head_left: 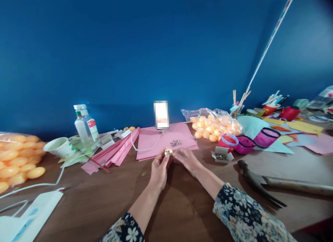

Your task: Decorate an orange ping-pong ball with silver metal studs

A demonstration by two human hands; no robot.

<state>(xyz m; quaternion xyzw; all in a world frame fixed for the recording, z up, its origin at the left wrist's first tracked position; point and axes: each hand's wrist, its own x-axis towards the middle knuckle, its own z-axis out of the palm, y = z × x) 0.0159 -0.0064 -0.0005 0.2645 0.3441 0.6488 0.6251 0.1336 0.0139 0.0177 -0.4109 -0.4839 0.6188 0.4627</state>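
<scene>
My left hand (159, 169) is closed around a small orange ball (168, 151) with shiny silvery bits on its near side. My right hand (187, 161) reaches in from the other side, fingers pinched together close to the ball; whatever is between its fingertips is too small to make out. Just beyond both hands lie stacked pink paper sheets (148, 141), with a little heap of metal thumbtacks (176, 143) on top. To the right of my right hand stands a small open white box (222, 157) holding more small metal pieces.
A clear bag of orange balls (210, 125) lies behind at right, another bag (19, 158) at far left. A claw hammer (262, 181) rests on the right. Left are a bottle (85, 125), a paper cup (60, 147) and pink strips (114, 155). A white cable (145, 150) crosses the sheets.
</scene>
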